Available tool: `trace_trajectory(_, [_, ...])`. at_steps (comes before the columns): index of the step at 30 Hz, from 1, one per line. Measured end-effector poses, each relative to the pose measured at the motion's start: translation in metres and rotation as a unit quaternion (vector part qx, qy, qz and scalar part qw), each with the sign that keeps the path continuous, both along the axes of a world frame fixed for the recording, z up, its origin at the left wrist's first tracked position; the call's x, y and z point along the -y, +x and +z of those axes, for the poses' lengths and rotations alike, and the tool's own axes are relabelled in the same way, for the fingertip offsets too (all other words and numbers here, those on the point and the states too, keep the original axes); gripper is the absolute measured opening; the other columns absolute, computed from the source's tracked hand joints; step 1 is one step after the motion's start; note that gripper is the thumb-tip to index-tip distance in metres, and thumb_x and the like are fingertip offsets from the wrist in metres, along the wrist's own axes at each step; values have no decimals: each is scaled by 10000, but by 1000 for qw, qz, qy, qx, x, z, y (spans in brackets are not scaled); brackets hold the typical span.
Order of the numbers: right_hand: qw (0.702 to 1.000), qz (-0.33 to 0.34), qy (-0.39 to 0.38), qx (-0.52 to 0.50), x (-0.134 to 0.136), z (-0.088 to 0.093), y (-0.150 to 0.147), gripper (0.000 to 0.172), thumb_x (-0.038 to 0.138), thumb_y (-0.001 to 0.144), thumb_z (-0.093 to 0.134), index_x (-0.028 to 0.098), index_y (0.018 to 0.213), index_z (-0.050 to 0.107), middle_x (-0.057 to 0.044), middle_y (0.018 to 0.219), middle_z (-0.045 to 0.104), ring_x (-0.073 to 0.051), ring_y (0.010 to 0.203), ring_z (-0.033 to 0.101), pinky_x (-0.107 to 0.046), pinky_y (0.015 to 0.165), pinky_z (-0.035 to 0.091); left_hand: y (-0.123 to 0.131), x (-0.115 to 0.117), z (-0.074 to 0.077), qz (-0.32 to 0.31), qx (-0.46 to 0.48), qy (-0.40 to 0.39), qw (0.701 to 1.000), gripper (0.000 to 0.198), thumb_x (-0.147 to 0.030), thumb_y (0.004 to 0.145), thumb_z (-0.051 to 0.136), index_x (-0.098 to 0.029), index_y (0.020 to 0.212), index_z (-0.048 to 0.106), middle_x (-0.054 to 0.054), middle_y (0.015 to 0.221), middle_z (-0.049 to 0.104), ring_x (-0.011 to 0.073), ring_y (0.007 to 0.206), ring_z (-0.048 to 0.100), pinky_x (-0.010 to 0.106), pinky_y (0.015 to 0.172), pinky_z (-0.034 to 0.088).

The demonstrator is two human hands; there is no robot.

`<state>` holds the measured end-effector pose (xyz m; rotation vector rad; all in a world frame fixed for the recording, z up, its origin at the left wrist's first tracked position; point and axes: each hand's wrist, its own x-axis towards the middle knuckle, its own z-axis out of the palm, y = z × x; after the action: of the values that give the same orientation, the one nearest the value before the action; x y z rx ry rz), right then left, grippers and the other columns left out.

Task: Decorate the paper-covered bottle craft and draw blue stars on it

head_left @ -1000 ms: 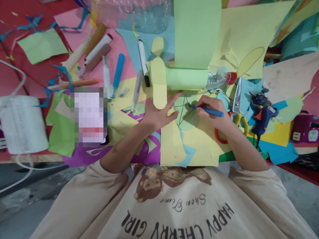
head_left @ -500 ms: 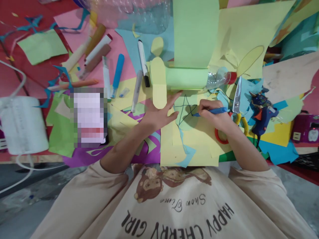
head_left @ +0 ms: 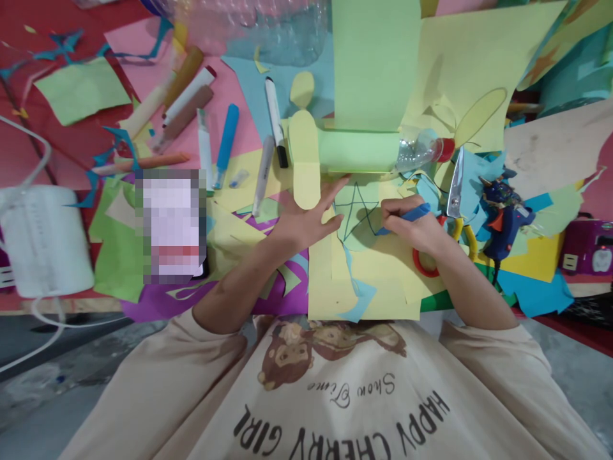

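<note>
Head view: at frame centre, the right hand [head_left: 414, 223] grips a blue marker [head_left: 405, 217], its tip apparently touching a star outline [head_left: 357, 211] on green paper [head_left: 359, 233]; the left hand [head_left: 306, 220] lies flat, fingers spread, pinning the sheet beside it; scissors [head_left: 454, 179] lie just right

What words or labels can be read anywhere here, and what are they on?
"HAPPY CHERRY GIRL": on the shirt, upside down to the camera.
"Show Time": script on the shirt, next to the monkey print.
Markers and blue pen in the right hand: any print too small to read.
Pixelated patch: unreadable.
</note>
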<state>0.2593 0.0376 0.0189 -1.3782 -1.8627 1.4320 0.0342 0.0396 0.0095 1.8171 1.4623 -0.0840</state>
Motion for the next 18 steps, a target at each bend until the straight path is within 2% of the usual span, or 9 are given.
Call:
trace_trajectory(9, [999, 11, -38, 3, 1, 2, 1, 204, 191, 683, 456, 232, 555, 303, 42, 550, 254, -101, 561, 209, -310, 531, 169, -1, 0, -4, -5, 22, 18, 1000, 667, -317, 970, 491, -323, 1612, 308, 57, 1255, 590, 208, 1045, 567, 363, 964, 418])
trace_trajectory(13, [999, 5, -39, -7, -1, 3, 2, 215, 189, 665, 461, 233, 535, 295, 41, 540, 259, -100, 553, 210, -308, 530, 164, -2, 0, -5, 1, 1, 4, 1000, 678, -344, 974, 480, -322, 1624, 287, 69, 1271, 585, 229, 1057, 571, 391, 960, 423])
trace_trajectory(16, [997, -31, -45, -49, -5, 3, 3, 212, 195, 661, 469, 234, 515, 320, 29, 518, 339, -107, 531, 294, -295, 515, 224, -3, 2, -8, -3, -4, 3, 1000, 687, -348, 975, 478, -327, 1631, 273, 74, 1271, 580, 229, 1058, 577, 413, 992, 420])
trace_trajectory(18, [995, -57, -21, -80, -6, 3, 2, 163, 205, 683, 469, 227, 533, 410, 10, 547, 452, -121, 544, 388, -291, 523, 288, -5, 3, -12, -8, 0, 34, 999, 691, -374, 966, 500, -340, 1623, 288, 61, 1242, 589, 220, 1029, 581, 413, 1001, 422])
